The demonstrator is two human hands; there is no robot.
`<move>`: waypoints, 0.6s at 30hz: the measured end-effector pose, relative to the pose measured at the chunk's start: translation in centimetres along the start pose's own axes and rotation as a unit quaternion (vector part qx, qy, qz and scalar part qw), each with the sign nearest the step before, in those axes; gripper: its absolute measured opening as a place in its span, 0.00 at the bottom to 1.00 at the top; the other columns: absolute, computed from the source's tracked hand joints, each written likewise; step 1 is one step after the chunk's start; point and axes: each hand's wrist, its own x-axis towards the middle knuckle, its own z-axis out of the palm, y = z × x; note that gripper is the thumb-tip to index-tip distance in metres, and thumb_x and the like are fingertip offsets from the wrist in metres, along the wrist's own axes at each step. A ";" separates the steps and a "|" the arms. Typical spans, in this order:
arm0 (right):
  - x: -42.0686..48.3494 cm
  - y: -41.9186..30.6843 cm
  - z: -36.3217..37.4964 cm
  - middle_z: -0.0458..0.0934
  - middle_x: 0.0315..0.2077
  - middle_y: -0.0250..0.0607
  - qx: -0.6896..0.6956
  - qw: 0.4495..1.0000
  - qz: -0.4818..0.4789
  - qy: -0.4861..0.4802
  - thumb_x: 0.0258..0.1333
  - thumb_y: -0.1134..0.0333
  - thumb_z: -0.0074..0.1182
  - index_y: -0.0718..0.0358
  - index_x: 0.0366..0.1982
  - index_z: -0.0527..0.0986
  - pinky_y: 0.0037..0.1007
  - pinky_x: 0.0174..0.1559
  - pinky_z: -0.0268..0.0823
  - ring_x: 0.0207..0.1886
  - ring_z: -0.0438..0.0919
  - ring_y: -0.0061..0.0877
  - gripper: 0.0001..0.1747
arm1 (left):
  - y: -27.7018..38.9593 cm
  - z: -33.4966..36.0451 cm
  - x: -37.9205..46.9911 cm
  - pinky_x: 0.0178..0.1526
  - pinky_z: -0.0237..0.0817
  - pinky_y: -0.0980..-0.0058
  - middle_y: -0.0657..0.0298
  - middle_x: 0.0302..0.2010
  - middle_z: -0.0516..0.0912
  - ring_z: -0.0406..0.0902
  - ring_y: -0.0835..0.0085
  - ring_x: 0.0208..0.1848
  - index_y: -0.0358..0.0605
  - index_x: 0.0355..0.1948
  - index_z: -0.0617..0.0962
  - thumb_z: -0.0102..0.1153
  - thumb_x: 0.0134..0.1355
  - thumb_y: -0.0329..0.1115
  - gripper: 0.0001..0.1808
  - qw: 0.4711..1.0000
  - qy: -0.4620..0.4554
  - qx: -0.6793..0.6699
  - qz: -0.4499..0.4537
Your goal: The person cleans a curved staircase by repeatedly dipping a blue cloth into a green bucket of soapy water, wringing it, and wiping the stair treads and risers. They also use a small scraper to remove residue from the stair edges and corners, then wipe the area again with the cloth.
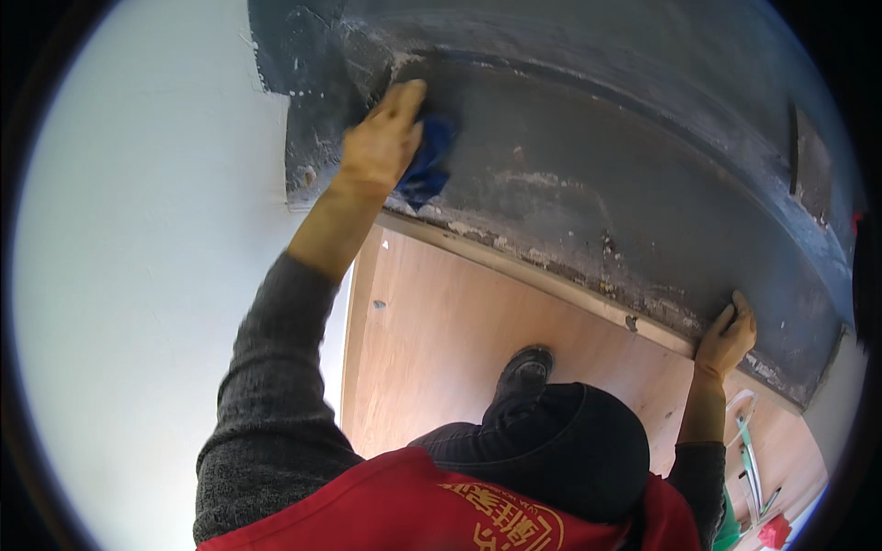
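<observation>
My left hand [383, 138] is pressed near the left end of a dark grey, stained ledge [551, 172], with a dark blue cloth [431, 155] under its palm and fingers. The cloth bunches out to the right of the hand, and the hand is slightly blurred. At the right end of the ledge, my right hand [729, 337] rests on the front edge with its fingers apart and holds nothing visible. Flaking pale patches and debris run along the ledge's front edge.
A white wall [151, 241] stands at the left. Below the ledge is a light wood-look surface [434, 303] with a dark shoe [529, 365] on it. Green and white items [750, 461] and a red thing [775, 532] lie at the lower right.
</observation>
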 end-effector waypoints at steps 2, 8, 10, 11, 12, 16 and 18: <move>-0.1 0.1 0.0 0.88 0.47 0.54 0.003 1.000 -0.006 -0.002 0.70 0.73 0.55 0.67 0.50 0.83 0.47 0.56 0.76 0.50 0.86 0.51 0.12 | 0.3 -1.0 -5.4 0.63 0.75 0.50 0.43 0.59 0.86 0.83 0.40 0.61 0.45 0.69 0.75 0.64 0.71 0.42 0.29 0.997 0.076 0.014 0.026; -0.4 0.1 0.1 0.88 0.47 0.53 0.001 1.000 -0.017 0.016 0.69 0.72 0.56 0.65 0.50 0.84 0.47 0.57 0.75 0.51 0.86 0.50 0.12 | 5.6 3.2 -6.8 0.64 0.73 0.47 0.40 0.57 0.85 0.81 0.41 0.61 0.35 0.60 0.82 0.70 0.66 0.42 0.27 0.974 0.153 -0.094 -0.140; -0.3 -0.1 0.0 0.88 0.48 0.53 -0.001 1.000 -0.010 0.014 0.69 0.72 0.56 0.65 0.50 0.84 0.47 0.58 0.75 0.52 0.86 0.50 0.12 | 12.3 3.8 -7.8 0.63 0.73 0.48 0.43 0.59 0.85 0.82 0.42 0.61 0.39 0.64 0.79 0.70 0.63 0.40 0.30 0.981 0.100 -0.154 -0.058; -0.3 -0.2 -0.1 0.88 0.48 0.53 0.001 1.000 0.004 0.003 0.69 0.72 0.56 0.65 0.50 0.83 0.47 0.59 0.75 0.52 0.85 0.50 0.12 | 16.5 4.0 -8.4 0.62 0.73 0.47 0.45 0.59 0.85 0.83 0.43 0.59 0.42 0.65 0.78 0.69 0.63 0.40 0.30 0.982 0.158 -0.099 -0.020; -0.2 -0.3 -0.1 0.88 0.48 0.53 0.005 1.000 0.010 -0.002 0.69 0.72 0.56 0.65 0.50 0.83 0.47 0.59 0.74 0.52 0.85 0.50 0.12 | 20.2 4.1 -8.6 0.58 0.76 0.48 0.47 0.58 0.85 0.84 0.44 0.56 0.45 0.65 0.78 0.68 0.61 0.39 0.30 0.976 0.156 -0.152 -0.006; -0.3 -0.3 -0.3 0.88 0.50 0.53 0.003 1.000 0.008 -0.001 0.69 0.72 0.56 0.66 0.51 0.83 0.47 0.60 0.74 0.53 0.85 0.50 0.13 | 34.0 5.5 -8.4 0.46 0.79 0.54 0.59 0.48 0.85 0.85 0.56 0.46 0.51 0.49 0.83 0.68 0.51 0.33 0.21 0.965 0.081 -0.242 0.057; -0.6 0.0 -0.5 0.87 0.50 0.54 0.041 0.999 0.004 0.010 0.69 0.73 0.56 0.67 0.52 0.83 0.47 0.60 0.74 0.54 0.85 0.51 0.13 | 36.4 5.2 -7.4 0.50 0.79 0.54 0.58 0.48 0.86 0.85 0.54 0.49 0.51 0.45 0.84 0.69 0.51 0.30 0.18 0.919 0.110 -0.362 0.110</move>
